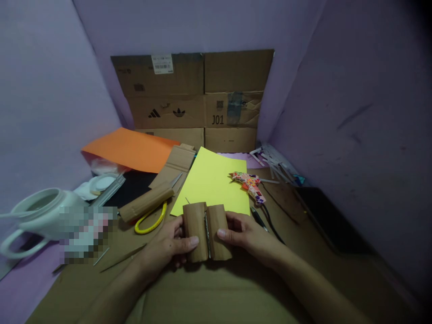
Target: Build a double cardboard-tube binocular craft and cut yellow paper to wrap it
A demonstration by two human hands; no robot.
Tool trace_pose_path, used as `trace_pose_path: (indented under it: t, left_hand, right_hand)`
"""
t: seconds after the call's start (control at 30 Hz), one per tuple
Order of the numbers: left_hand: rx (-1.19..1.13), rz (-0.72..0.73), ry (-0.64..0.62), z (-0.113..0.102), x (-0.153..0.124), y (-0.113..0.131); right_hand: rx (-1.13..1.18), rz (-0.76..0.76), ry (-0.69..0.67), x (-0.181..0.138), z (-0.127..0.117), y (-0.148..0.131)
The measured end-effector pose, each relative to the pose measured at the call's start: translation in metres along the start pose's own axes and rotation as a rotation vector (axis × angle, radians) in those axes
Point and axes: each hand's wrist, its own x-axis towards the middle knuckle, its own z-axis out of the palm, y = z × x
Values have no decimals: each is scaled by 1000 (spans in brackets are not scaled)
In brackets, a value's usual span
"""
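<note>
In front of me, low over the cardboard-covered surface, I hold a rolled piece of brown cardboard (195,231) with a narrow lengthwise gap down its middle. Whether it is one tube with a split seam or two curved halves, I cannot tell. My left hand (172,245) grips its left side, thumb on the front. On the opposite side my right hand (245,234) pinches the edge, thumb also in front. Just beyond lies a yellow paper sheet (212,180), with a flower-patterned hot glue gun (251,185) on its right edge.
Yellow-handled scissors (151,230) lie left beside another cardboard roll (146,202). A white teapot (43,211) stands far left. Orange paper (131,148) and a cardboard strip (177,162) lie behind. To the right are a dark phone-like slab (334,220) and several whitish sticks (276,159).
</note>
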Motion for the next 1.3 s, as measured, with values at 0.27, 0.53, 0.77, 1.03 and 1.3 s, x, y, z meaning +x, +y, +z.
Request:
trace_pose_path:
  t: [0.27,0.53,0.77,1.03,1.3]
  left_hand:
    - [-21,-37,23,0,0,1]
    - [-29,-19,14,0,2,-1]
    - [-53,-34,44,2,3,-1]
    - [-67,139,127,-1,3,-1]
    - [594,228,513,-8,9,-10]
  right_hand:
    - [32,-16,24,2,1,1]
    - [52,-16,29,2,1,0]
    - [81,-14,29,1,2,-1]
    - [159,-40,-4,0,-1,0]
    - [310,6,-57,-1,0,-2]
